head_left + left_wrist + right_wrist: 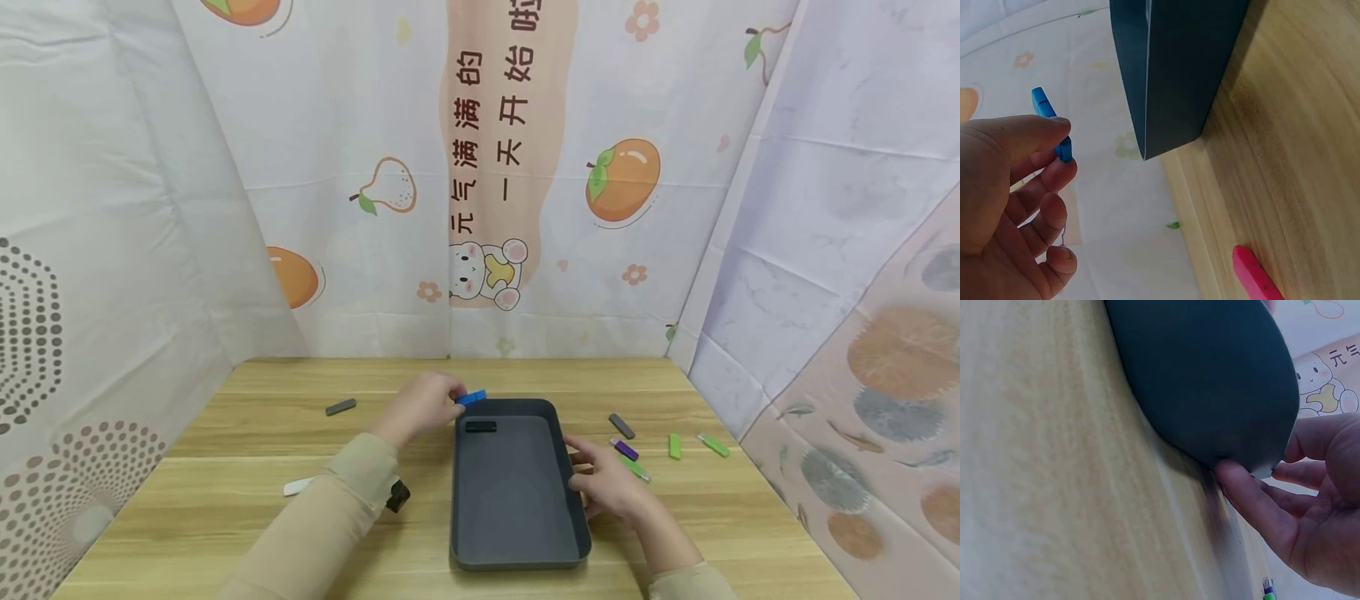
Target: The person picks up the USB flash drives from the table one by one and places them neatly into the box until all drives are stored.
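Observation:
My left hand (426, 404) pinches a small blue USB stick (472, 397) between thumb and fingertips. It hovers at the far left corner of a dark grey rectangular tray (517, 559). The blue stick overlaps the tray's far rim in the head view; the left wrist view shows it off to the side of the tray wall (1179, 75). A black USB stick (481, 427) lies inside the tray near its far left corner. My right hand (607, 479) touches the tray's right wall from outside, thumb and fingers spread along it.
Right of the tray lie a purple USB stick (624, 449), a dark grey stick (622, 426) and several green sticks (674, 447). To the left are a grey stick (341, 407), a white stick (297, 486) and a pink stick (1255, 272). Printed curtains surround the wooden table.

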### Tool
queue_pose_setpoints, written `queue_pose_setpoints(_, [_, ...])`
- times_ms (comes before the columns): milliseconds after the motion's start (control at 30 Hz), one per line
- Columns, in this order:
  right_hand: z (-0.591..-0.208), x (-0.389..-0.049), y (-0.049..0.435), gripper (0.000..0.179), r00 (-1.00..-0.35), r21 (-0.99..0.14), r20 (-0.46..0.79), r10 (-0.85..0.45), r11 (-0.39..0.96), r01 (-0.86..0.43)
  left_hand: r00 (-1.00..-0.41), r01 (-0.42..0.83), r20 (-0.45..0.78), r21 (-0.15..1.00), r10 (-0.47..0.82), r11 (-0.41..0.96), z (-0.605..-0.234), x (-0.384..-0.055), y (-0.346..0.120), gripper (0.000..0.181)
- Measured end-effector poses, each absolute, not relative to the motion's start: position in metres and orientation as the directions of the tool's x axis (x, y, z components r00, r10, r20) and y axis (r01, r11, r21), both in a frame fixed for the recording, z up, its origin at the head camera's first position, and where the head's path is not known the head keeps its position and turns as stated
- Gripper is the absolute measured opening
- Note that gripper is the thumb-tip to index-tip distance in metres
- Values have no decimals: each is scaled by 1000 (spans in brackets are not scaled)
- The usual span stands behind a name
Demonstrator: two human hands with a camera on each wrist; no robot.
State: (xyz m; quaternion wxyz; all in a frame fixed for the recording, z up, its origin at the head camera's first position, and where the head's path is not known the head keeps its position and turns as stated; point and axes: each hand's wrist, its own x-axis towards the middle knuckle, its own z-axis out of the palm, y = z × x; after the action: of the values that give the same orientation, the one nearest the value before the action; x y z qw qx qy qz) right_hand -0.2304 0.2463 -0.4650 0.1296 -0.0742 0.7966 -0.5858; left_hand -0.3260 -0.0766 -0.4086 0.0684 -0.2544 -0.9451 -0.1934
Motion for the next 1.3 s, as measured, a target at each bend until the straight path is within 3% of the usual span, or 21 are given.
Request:
queue_pose_setpoints(433, [-464,-230,246,78,-955,-952,-122,-270,306,35,-829,558,195,228,524,798,-424,-328,-61,12])
queue_pose_setpoints(867, [-464,-230,246,77,-957,-952,-122,-265,304,38,-814,576,172,115,554,810,-434,-326,-51,6])
queue_pose_setpoints(1300, [-464,-230,246,78,-952,-955,-115,-284,294,28,-813,577,147,75,563,814,-446,-327,-48,8])
